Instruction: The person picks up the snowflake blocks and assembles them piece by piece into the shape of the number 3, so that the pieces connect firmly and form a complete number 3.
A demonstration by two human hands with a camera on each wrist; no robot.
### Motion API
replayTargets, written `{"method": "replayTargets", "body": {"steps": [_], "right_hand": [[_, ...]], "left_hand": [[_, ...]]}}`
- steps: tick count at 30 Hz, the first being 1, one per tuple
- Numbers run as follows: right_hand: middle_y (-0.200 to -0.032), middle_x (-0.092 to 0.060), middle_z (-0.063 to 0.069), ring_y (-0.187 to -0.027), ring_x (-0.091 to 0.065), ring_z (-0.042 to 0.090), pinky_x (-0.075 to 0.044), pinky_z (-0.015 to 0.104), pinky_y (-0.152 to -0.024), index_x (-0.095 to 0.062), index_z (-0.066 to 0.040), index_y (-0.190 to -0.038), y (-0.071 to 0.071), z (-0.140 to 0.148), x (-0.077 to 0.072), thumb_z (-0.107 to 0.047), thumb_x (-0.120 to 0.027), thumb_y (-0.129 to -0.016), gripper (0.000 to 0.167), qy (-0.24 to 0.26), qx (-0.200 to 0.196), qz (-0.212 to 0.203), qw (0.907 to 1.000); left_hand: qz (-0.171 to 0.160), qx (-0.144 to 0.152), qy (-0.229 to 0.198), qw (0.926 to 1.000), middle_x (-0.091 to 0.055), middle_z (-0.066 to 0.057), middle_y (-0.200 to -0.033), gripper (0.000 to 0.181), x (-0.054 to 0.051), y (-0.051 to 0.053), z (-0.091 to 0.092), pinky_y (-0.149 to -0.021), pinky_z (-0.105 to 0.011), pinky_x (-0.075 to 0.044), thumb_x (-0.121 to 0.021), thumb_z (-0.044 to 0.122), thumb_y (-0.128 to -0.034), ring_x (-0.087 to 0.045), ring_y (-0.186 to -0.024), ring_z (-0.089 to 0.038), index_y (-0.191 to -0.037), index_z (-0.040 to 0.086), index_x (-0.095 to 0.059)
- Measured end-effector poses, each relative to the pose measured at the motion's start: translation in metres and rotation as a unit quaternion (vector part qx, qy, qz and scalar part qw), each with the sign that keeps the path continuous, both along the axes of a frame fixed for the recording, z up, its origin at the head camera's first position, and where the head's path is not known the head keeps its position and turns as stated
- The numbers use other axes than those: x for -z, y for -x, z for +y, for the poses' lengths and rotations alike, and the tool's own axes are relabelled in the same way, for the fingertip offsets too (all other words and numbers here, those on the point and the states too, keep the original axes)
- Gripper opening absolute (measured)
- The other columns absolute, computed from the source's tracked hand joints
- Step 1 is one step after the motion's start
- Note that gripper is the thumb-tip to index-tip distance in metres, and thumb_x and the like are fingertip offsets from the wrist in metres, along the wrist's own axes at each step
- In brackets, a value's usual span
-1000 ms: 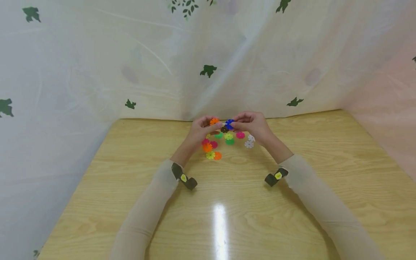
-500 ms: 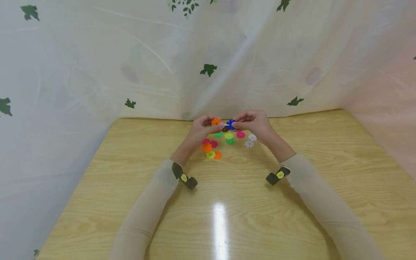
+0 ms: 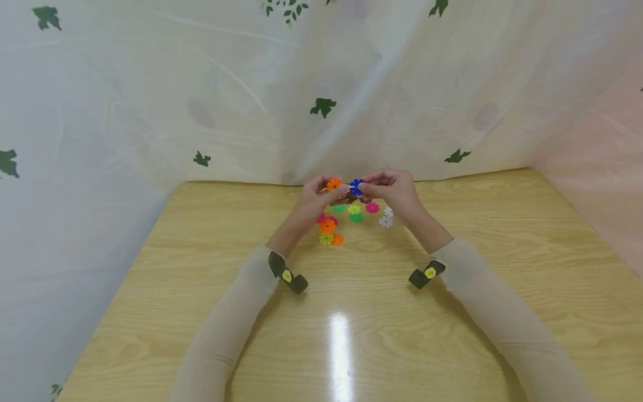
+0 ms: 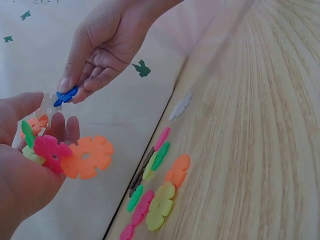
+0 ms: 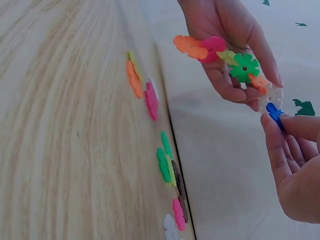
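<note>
My left hand (image 3: 307, 204) holds a joined chain of plastic snowflake discs. In the right wrist view the chain runs from an orange disc (image 5: 187, 46) through a pink disc (image 5: 214, 49), a yellow one, a green disc (image 5: 244, 67) and a small-looking orange one to a whitish disc (image 5: 274, 94). My right hand (image 3: 399, 192) pinches a blue snowflake disc (image 5: 274, 116) between thumb and fingers. The blue disc's edge meets the whitish disc, set at an angle to it; how deep the slots engage cannot be made out. Both hands are raised above the table's far edge.
Loose snowflake discs lie on the wooden table (image 3: 372, 312) below the hands: yellow (image 3: 326, 239), orange (image 3: 337, 239), green (image 3: 356, 218), pink (image 3: 372, 207), white (image 3: 385, 222) and brown ones. A pale curtain (image 3: 241, 111) hangs behind the table.
Both hands have risen slightly, and the left has shifted a little to the right with its chain. The chain's lower orange disc has moved right. The blue disc stays against the whitish one.
</note>
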State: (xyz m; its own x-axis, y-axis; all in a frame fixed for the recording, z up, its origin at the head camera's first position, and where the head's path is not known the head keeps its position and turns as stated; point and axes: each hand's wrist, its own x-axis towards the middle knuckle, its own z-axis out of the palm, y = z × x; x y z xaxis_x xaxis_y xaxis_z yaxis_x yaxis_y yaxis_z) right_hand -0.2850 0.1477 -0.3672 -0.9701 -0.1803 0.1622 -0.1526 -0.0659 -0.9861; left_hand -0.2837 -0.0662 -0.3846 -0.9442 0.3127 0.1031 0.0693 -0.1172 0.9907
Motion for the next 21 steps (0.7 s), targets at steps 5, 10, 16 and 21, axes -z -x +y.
{"method": "replayTargets", "body": {"steps": [5,10,16,21], "right_hand": [[-0.085,-0.076,0.007,-0.069,-0.073,0.013,-0.064,0.026,-0.068,-0.076,0.001,-0.096,-0.0005,0.0026,-0.0015,0.002,-0.075,-0.089,0.007,-0.015,-0.001,0.010,0.9998],[-0.081,-0.076,0.000,-0.068,-0.073,0.013,-0.064,0.026,-0.068,-0.077,0.000,-0.096,-0.0011,0.0051,-0.0030,-0.002,-0.077,-0.088,0.008,-0.023,-0.015,0.018,0.9994],[-0.083,-0.076,0.000,-0.072,-0.074,0.019,-0.064,0.028,-0.071,-0.076,0.002,-0.100,0.0001,0.0043,-0.0032,-0.004,-0.077,-0.089,0.012,-0.043,-0.026,0.014,0.9986],[-0.085,-0.076,0.001,-0.074,-0.074,0.019,-0.064,0.029,-0.072,-0.073,0.006,-0.105,0.0022,0.0033,-0.0001,-0.004,-0.075,-0.091,0.017,-0.043,-0.041,0.011,0.9982]], "left_hand": [[0.003,0.018,0.002,0.9998,-0.058,-0.006,-0.107,0.026,0.0011,0.0001,0.0004,-0.090,-0.035,-0.062,-0.064,0.009,-0.1003,-0.070,-0.090,-0.020,-0.119,-0.006,-0.055],[-0.008,0.040,0.002,0.9992,-0.058,-0.006,-0.107,0.016,0.0029,0.0004,0.0027,-0.094,-0.043,-0.061,-0.062,0.006,-0.1003,-0.070,-0.093,-0.022,-0.116,0.002,-0.060],[-0.016,0.045,-0.002,0.9989,-0.057,-0.005,-0.103,0.028,0.0038,-0.0006,0.0043,-0.104,-0.064,-0.050,-0.059,0.005,-0.1014,-0.062,-0.109,-0.046,-0.129,0.000,-0.058],[-0.018,0.051,0.000,0.9985,-0.060,-0.006,-0.106,0.031,0.0043,-0.0015,0.0041,-0.104,-0.062,-0.051,-0.060,0.004,-0.1013,-0.054,-0.120,-0.056,-0.132,-0.001,-0.058]]}}
